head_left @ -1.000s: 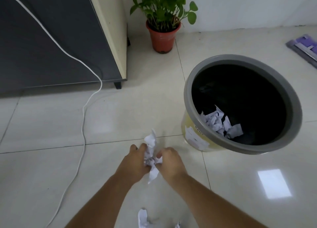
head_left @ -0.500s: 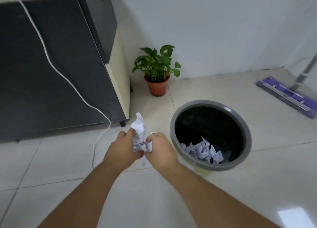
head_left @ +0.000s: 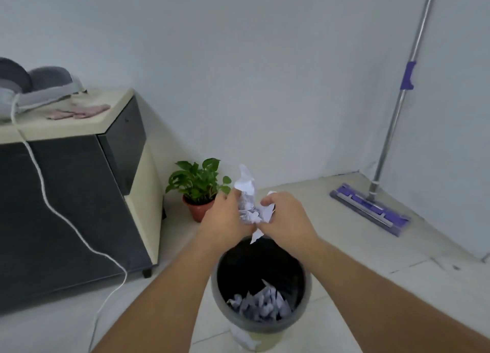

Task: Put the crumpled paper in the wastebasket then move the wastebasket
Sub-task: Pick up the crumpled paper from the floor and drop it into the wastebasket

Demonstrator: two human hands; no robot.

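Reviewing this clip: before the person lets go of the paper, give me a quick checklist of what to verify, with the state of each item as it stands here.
1. Paper held: ok. The left hand and right hand both grip the crumpled paper.
2. Paper over the opening: cannot tell. It appears above the far rim of the wastebasket, but one view does not settle depth.
3. Opening unblocked: ok. No lid; only the forearms cross it.
4. Room inside: ok. The paper already in the bin lies low.
5. Wastebasket upright: ok.
6. Floor clear for moving it: cannot tell. The cord and potted plant are nearby; the destination is not shown.
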